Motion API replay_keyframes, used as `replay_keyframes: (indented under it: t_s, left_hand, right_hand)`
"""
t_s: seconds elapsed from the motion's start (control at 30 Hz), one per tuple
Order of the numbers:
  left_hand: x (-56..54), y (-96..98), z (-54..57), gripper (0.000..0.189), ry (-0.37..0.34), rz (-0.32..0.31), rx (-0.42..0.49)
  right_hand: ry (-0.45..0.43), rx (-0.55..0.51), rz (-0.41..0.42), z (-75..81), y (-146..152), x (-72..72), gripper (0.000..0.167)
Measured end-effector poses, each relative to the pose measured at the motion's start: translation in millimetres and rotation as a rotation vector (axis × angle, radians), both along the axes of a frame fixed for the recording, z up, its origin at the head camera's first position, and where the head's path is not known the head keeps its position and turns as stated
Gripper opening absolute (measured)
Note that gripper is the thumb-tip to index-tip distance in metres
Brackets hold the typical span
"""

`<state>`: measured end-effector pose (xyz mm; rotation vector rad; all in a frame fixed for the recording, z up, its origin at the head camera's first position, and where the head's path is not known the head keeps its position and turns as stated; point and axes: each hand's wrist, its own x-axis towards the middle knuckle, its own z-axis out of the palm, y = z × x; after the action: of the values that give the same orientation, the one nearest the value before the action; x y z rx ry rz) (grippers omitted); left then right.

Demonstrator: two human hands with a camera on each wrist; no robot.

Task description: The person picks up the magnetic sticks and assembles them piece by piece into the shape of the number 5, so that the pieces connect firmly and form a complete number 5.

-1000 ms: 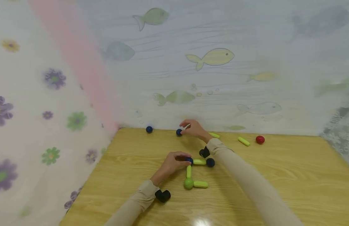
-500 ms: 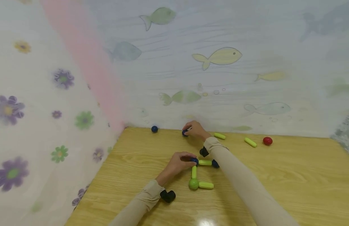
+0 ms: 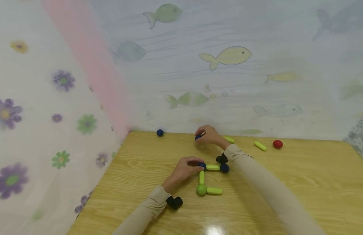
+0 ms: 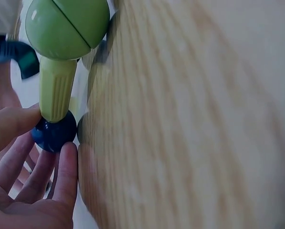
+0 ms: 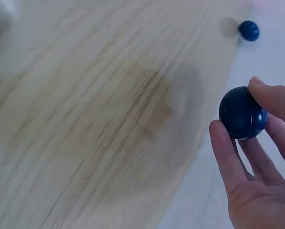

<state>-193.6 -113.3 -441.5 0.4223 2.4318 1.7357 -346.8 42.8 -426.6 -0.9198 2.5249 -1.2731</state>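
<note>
Nearest on the tabletop point(image 3: 305, 182) there's a green ball point(image 3: 201, 189) with a short stick point(image 3: 214, 191) poking out to the right, its other end free. An upright stick point(image 3: 201, 178) runs from it to the corner ball point(image 3: 202, 166), a blue one. Left hand point(image 3: 183, 170) has that pinched between thumb and fingers, probably so the frame doesn't slide around. A third stick point(image 3: 213, 167) goes across to the end ball point(image 3: 224, 168), also blue. Further back, the right hand point(image 3: 210, 135) pinches a loose blue ball point(image 5: 238, 114) in its fingertips, leaving lots of it bare; can't tell if it's fully off the wood. That hand's wrist partly hides a spare stick point(image 3: 229, 139). Another loose stick point(image 3: 260, 146) lies near a red ball point(image 3: 277, 144), and one more blue ball point(image 3: 160, 133) sits way back by the wall point(image 3: 181, 120).
</note>
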Motion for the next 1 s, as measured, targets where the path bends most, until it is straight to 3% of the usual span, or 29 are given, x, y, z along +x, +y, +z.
replay_keyframes:
  t_s: [0.2, 0.43, 0.6, 0.67, 1.0]
  left_hand:
    - [1.7, -0.2, 3.2, 0.027, -0.014, -0.002, 0.004]
    - [-0.2, -1.7, 2.1, 0.027, 0.0, -0.018, 0.001]
    - [-14.1, -4.1, -22.3, 0.026, 0.014, -0.006, -0.013]
    - [-18.5, -4.5, -31.2, 0.026, 0.012, 0.002, -0.017]
    - [-16.1, -4.9, -28.5, 0.028, 0.002, 0.0, -0.01]
  right_hand:
    - [-0.013, -0.055, 0.042, 7.6, 30.0, 23.1, 0.026]
    - [-0.026, -0.053, 0.12, 24.2, 64.5, 64.9, 0.024]
    - [-0.026, -0.056, 0.141, 33.3, 83.6, 95.0, 0.025]
    - [-0.027, -0.059, 0.149, 33.1, 90.4, 106.6, 0.025]
    - [-0.132, -0.048, 0.113, 11.6, 117.6, 152.7, 0.026]
